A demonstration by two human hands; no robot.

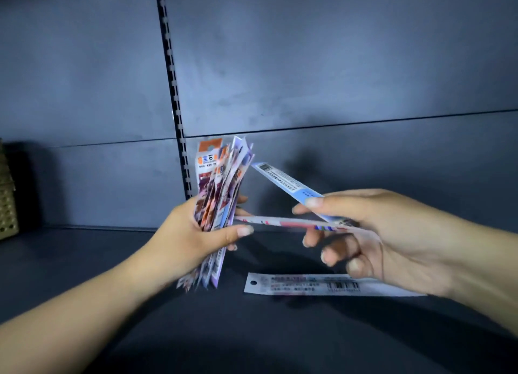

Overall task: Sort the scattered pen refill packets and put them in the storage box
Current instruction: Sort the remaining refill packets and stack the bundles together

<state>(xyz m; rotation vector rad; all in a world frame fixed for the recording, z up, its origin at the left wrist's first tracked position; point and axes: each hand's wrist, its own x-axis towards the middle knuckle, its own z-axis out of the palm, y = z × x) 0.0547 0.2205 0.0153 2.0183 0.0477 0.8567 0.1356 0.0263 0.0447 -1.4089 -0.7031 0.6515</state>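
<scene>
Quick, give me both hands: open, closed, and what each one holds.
Left hand: closed around an upright stack of packets.
Right hand: closed, pinching two packets, a blue one and a flatter pink one.

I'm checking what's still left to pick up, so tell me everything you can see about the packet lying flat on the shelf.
The loose packet is a long, narrow strip, pale and glossy like plastic film, back side up. It has a punched hang hole at its left end, blurred lines of print and a barcode toward the right. It lies flat on the dark shelf, lengthwise left to right, its right end hidden under the right hand. Nothing visibly grips it.
</scene>
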